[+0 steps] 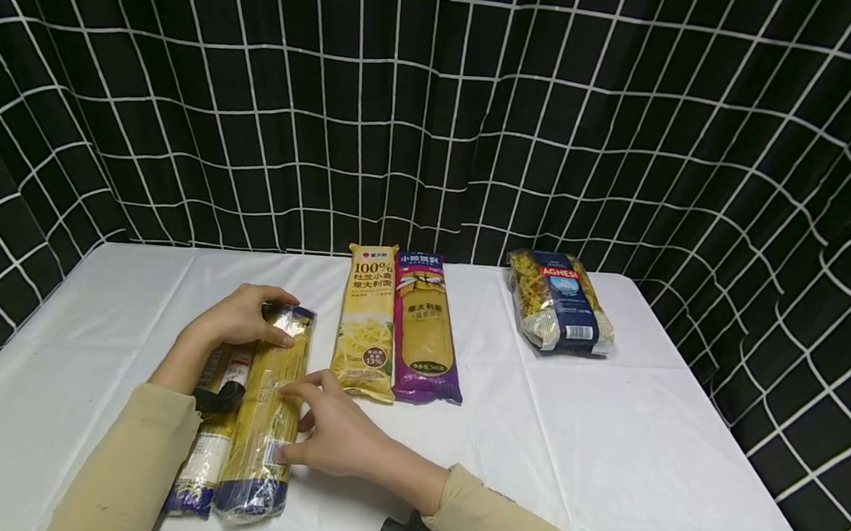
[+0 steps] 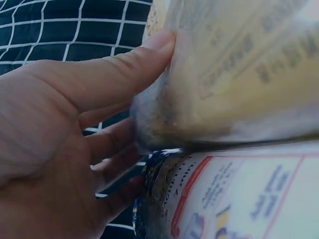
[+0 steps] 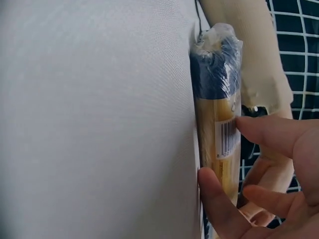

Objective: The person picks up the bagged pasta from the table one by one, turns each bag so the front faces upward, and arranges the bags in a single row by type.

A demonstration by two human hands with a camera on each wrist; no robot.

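Note:
A long clear pack of spaghetti with dark blue ends lies on the left of the table, its barcode facing up. My left hand holds its far end, thumb on the face and fingers around the end. Along its right side, my right hand pinches the pack near the barcode; in the right wrist view the thumb and a finger lie on either side of the pack. Close beside it on the left is a second spaghetti pack with a white label, partly hidden by the left arm.
A yellow noodle pack and a purple pasta pack lie side by side at the middle back. Farther right lies a bag of spiral pasta. A white cloth covers the table; a black gridded curtain surrounds it.

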